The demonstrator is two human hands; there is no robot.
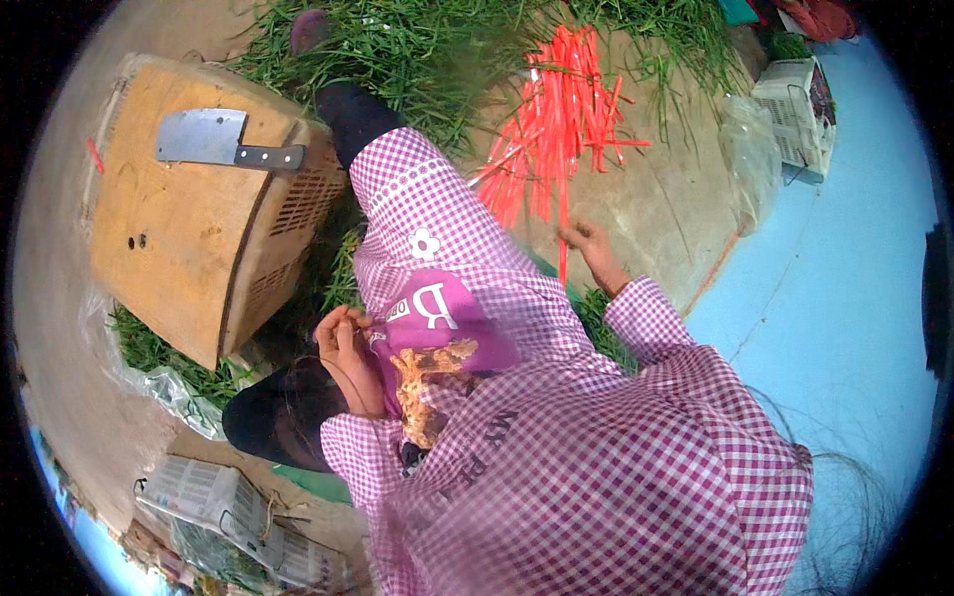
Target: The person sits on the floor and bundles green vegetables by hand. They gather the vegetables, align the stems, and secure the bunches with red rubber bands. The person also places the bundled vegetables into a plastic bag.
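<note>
My right hand (595, 255), slightly blurred, has its fingertips around a red plastic strip (563, 257) that hangs from a loose pile of such strips (555, 112) on the floor. My left hand (349, 356) is raised over my lap beside the purple patch (477, 316) of my checked apron, fingers curled; whether something thin lies between them cannot be told. A cleaver (205, 138) with a dark riveted handle rests flat on a wooden board (171, 223), which lies on an upturned-looking plastic crate (287, 246) to the left.
Long green leafy stalks (447, 67) cover the floor ahead, with more beside the crate and in a clear plastic bag (182, 406). White baskets (201, 492) stand at lower left, another basket (790, 112) at upper right by a clear bag (753, 164). Part of another person (820, 18) shows at top right.
</note>
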